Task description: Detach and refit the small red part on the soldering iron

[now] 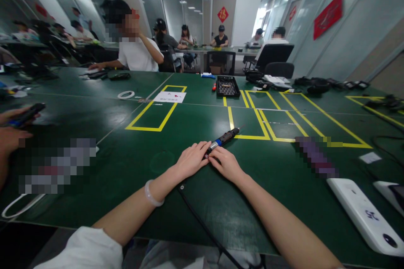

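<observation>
An electric screwdriver (222, 139), black with a blue ring and a silver section, points away from me toward the upper right. Its thin bit sticks out past the far end. My left hand (192, 159) is closed at its near end, fingertips on the silver part. From the other side my right hand (227, 164) is closed, its fingertips meeting the left ones at the same end. Part of the grip is hidden under the fingers. A black cable (202, 223) lies on the green table (151, 206) between my forearms and runs to the table's front edge.
Yellow tape outlines (143, 128) mark the table. Behind them stand a black tray (227, 86) of small parts, a red-handled item (214, 87) and a white ring (126, 95). A white device (362, 214) lies at right. A co-worker's hand (12, 134) holds a dark tool at left.
</observation>
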The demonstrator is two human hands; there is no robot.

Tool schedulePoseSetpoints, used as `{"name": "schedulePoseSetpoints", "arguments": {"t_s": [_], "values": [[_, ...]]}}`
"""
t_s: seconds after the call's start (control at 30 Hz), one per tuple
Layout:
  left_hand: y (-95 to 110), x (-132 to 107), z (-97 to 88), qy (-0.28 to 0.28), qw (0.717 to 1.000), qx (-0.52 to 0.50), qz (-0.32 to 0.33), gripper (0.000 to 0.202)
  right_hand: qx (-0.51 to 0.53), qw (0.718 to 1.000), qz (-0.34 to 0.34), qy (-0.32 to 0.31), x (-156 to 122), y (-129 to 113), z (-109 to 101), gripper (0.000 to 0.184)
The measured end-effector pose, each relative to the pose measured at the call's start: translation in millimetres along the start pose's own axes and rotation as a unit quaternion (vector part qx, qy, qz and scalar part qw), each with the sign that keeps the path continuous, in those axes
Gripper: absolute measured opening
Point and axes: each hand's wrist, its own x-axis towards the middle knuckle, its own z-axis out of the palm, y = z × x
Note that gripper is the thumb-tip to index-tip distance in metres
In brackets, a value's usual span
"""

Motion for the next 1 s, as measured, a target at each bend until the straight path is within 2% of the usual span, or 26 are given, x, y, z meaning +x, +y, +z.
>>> {"name": "schedulePoseSetpoints", "arguments": {"t_s": [0.13,0.27,0.47,0.63,0.77,0.87,1.0], "values": [[-8,-1,-1.7,-0.003,1.000,0.018,-0.012,0.060,-0.001,1.000,0.005,0.003,-2,1,-3,0.011],[-33,-4,-5.4,-0.003,0.998,0.035,-0.043,0.063,-0.004,1.000,0.014,-0.013,-4,1,-7,0.012],[-103,-11,-11.0,-0.010,0.990,0.043,-0.136,0.062,0.001,1.000,0.019,-0.024,-6,4,-7,0.012],[-165,-21,-13.4,-0.027,0.969,0.065,-0.235,0.061,0.008,0.999,0.020,-0.034,-6,6,-6,0.011],[-201,-36,-16.0,-0.024,0.953,0.090,-0.288,0.061,0.007,0.999,0.018,-0.037,-7,6,-7,0.010],[-214,-47,-19.2,-0.002,0.944,0.094,-0.315,0.057,0.004,0.999,0.018,-0.040,-7,5,-7,0.010],[-210,-51,-23.1,0.035,0.943,0.098,-0.315,0.053,0.004,0.999,0.021,-0.044,-7,5,-8,0.010]]}}
